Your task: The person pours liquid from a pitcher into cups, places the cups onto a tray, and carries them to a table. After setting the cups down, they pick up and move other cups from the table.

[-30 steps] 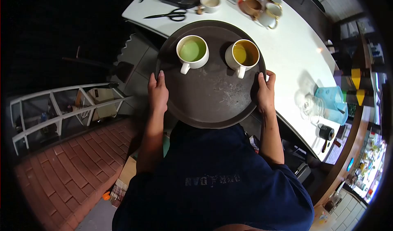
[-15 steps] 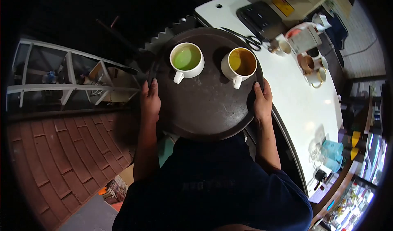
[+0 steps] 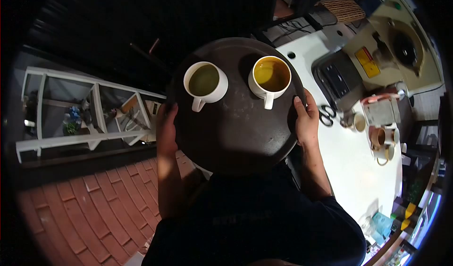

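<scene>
A round dark brown serving tray (image 3: 231, 138) is held level in front of my body. My left hand (image 3: 167, 129) grips its left rim, partly in shadow, and my right hand (image 3: 306, 122) grips the right rim with the thumb on top. Two white cups stand upright on the far half of the tray, handles toward me. The left cup (image 3: 218, 94) contains a dull green liquid. In the right cup (image 3: 258, 90) is a yellow-amber liquid. Neither hand touches the cups.
To the right runs a white counter (image 3: 349, 167) with black scissors (image 3: 326, 115), a black device (image 3: 336, 79), several cups and a light blue container (image 3: 381, 226). A white-framed shelf (image 3: 96, 108) stands at left above the brick-patterned floor (image 3: 104, 204). Ahead it is dark.
My view and body have turned to the left, so the counter's things sit farther right. The tray stays in both hands with the cups on it; shadow now covers my left hand.
</scene>
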### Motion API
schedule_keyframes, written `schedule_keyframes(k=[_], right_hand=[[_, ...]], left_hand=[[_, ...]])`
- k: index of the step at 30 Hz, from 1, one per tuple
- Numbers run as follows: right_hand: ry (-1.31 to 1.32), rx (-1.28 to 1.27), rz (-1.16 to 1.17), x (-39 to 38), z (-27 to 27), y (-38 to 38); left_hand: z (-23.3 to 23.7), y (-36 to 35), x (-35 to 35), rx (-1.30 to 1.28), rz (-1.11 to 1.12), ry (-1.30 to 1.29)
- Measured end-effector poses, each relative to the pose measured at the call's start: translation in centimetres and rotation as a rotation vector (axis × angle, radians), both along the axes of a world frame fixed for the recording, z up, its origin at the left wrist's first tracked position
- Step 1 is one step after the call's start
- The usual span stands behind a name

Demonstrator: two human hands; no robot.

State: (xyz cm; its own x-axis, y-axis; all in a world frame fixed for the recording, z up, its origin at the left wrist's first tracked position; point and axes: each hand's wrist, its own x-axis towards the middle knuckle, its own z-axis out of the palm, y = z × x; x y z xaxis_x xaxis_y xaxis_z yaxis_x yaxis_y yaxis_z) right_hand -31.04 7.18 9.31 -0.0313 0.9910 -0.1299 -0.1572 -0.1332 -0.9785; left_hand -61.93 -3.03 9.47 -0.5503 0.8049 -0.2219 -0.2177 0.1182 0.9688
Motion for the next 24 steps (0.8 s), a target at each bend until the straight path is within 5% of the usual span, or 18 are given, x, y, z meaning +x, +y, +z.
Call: schedule_keyframes(k=[12, 24], right_hand=[[-0.084, 0.017, 0.028, -8.0, 0.1, 14.5], [-0.255, 0.077, -0.475, -15.9, 0.3, 19.6]], left_hand=[[1.8, 16.4, -8.7, -0.075, -0.062, 0.004], [3.0, 34.7, -16.2, -0.083, -0.452, 0.048]])
